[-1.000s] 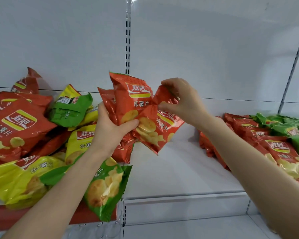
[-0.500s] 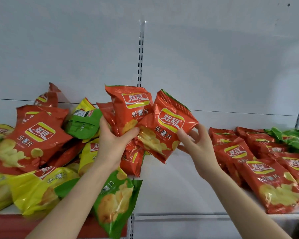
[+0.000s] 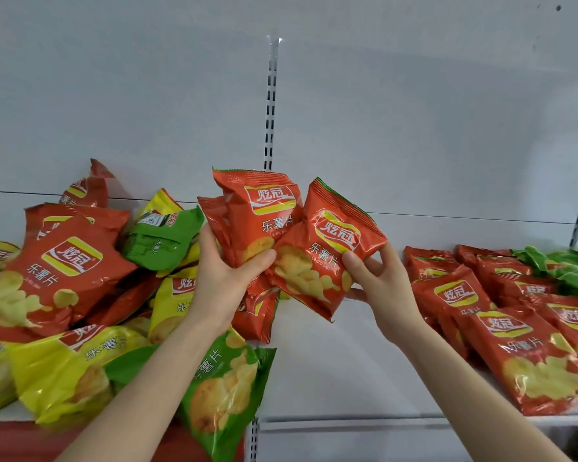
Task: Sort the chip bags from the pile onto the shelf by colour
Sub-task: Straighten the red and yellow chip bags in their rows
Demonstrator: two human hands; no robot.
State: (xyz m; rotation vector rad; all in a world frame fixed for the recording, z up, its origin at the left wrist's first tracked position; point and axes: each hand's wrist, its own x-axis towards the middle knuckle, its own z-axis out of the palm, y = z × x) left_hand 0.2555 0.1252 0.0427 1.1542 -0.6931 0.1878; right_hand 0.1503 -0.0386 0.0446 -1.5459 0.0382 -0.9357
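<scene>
At centre frame, the left hand (image 3: 226,285) grips a bunch of red chip bags (image 3: 254,221). The right hand (image 3: 381,288) pinches another red bag (image 3: 327,258) at its lower right edge. The bags look light, puffy, slippery and crushable; the sealed edges seem the best place to hold.

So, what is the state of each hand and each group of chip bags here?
Left hand: grips several red foil chip bags.
Right hand: pinches one tilted red foil chip bag.
Mixed pile of red, yellow and green bags: jumbled, unsorted, left.
Row of red bags: lying sorted on white shelf.
Green bags: lying far right.
</scene>
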